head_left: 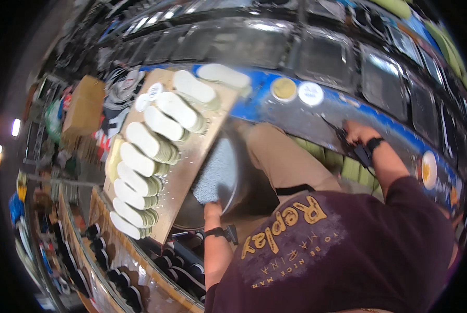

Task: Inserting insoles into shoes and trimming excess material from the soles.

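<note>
My left hand [212,209] reaches down to a round tub [237,175] between the board and my leg. Pale, grainy bits [217,167] fill its lit part; my fingertips are at their edge and hard to make out. My right hand [354,132] is closed round a black tool with a thin end [341,133], at the near edge of the bench [301,119]. Left of the tub, stacks of white shoe insoles [139,160] lie in a slanting row on a wooden board [191,163]. Small white crumbs are scattered beside them.
A tan-topped round container [284,89] and a white round lid [310,94] sit on the blue-edged bench, with a yellow-filled cup [428,169] farther right. Metal trays [322,55] line the far side. Black shoes [116,274] stand on racks lower left; a cardboard box [84,104] is upper left.
</note>
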Available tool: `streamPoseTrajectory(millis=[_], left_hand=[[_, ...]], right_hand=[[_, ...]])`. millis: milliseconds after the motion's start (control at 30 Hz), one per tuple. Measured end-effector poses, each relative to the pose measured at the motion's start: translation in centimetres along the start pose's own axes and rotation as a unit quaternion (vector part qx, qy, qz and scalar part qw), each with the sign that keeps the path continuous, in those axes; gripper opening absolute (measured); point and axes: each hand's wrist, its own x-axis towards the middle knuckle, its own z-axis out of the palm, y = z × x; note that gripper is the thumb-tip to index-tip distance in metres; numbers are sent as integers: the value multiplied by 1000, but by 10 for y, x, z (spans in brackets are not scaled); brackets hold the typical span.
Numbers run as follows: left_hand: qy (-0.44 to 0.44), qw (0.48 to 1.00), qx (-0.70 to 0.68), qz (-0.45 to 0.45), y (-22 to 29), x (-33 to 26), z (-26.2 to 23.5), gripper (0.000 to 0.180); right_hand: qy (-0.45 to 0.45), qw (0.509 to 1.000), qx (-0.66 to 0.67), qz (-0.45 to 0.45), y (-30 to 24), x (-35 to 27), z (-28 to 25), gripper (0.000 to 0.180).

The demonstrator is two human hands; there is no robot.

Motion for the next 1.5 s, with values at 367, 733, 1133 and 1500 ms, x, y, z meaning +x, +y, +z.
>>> streamPoseTrajectory(millis=[367,733,1133,1500], left_hand=[[-16,996,12,91,-13,13,8,39],[48,989,-92,107,-27,17,19,45],[-6,951,-36,308,-26,-31,-8,52],[-102,911,189,352,-1,-34,-30,28]], right_hand=[[405,914,-7,-38,36,-90,39,27],[512,849,60,113,131,-148,109,15],[576,803,47,145,65,-90,108,17],[547,821,-28,163,62,-80,104,15]])
